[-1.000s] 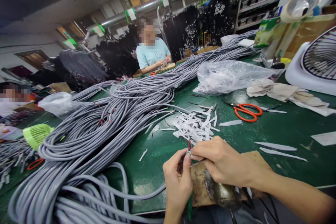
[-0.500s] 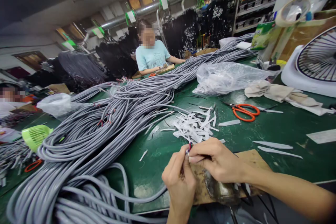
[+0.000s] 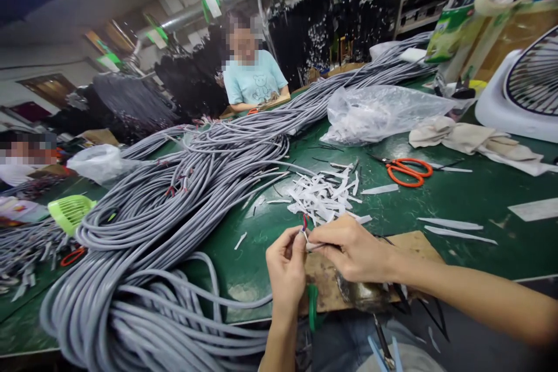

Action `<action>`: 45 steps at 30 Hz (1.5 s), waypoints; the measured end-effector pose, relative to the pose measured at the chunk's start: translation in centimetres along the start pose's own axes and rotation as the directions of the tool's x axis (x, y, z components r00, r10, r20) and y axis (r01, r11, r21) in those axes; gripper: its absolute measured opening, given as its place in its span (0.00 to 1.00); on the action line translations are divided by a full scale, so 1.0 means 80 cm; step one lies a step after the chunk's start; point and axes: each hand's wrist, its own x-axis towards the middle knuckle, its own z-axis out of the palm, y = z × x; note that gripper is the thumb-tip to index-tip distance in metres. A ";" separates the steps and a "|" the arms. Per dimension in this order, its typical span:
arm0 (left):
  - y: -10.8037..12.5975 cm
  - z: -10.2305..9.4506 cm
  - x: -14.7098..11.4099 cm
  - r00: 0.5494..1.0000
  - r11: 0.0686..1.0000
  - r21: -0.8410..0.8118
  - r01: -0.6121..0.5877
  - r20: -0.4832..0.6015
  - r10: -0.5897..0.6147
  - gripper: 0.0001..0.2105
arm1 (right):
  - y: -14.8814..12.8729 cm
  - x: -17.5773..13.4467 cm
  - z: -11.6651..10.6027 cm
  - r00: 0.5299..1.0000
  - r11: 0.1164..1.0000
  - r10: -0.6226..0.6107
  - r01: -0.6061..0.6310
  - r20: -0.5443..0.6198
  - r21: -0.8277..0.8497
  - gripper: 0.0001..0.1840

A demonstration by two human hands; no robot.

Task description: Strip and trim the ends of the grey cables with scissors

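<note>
Your left hand (image 3: 285, 264) has its grip closed on a cable end (image 3: 304, 222), thumb and fingertips together, with red and darker wires poking up from it. Your right hand (image 3: 355, 249) meets it there, its grip narrow and pinching a pale sliver (image 3: 312, 246) beside the wires; the detail is too small to tell more. The cable end sits above the near edge of the green desk (image 3: 471, 195), over the left part of a worn wooden board (image 3: 322, 288). Just beyond your hands lies a heap of white strips (image 3: 322, 196), and to its right rest orange-handled scissors (image 3: 408, 173). Coils of grey cable (image 3: 183, 215) fill the desk on your left. Farther off are a clear plastic bag (image 3: 383, 113) and, near it, a beige cloth (image 3: 475, 140). A co-worker (image 3: 257, 81) sits across from you.
</note>
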 end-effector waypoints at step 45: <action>0.002 -0.008 0.008 0.965 0.848 -0.462 0.258 0.157 -0.209 0.14 | 0.027 0.007 -0.031 0.894 0.827 0.411 -0.284 0.177 -0.484 0.12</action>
